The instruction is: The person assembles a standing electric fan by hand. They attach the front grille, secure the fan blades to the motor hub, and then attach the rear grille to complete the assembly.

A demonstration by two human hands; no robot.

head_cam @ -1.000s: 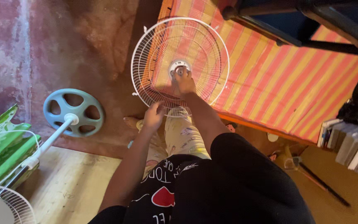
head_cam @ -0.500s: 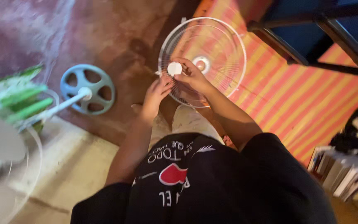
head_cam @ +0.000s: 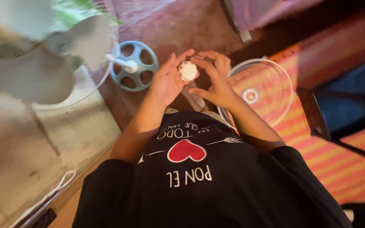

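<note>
The person holds a small round white cap point(head_cam: 187, 70) between both hands in front of the chest. The left hand point(head_cam: 167, 80) is open with the palm turned up; the cap rests against its fingers. The right hand point(head_cam: 214, 78) curls around the cap from the right, thumb and fingertips touching its rim. Neither hand is fully closed.

Just to the right of the right hand, a white wire fan guard point(head_cam: 262, 93) lies flat, partly on a striped orange mat point(head_cam: 339, 143). A round hub sits at the centre of the guard.

To the left of the hands, farther off, a grey-blue round fan base point(head_cam: 134, 65) with spoke openings lies on the reddish floor point(head_cam: 182, 25). A white pole point(head_cam: 119, 61) runs from the base toward the upper left, where a blurred fan head point(head_cam: 43, 46) fills the corner.

A dark chair frame point(head_cam: 343, 122) stands on the mat at the right. A pale tabletop point(head_cam: 30, 156) occupies the near left.
</note>
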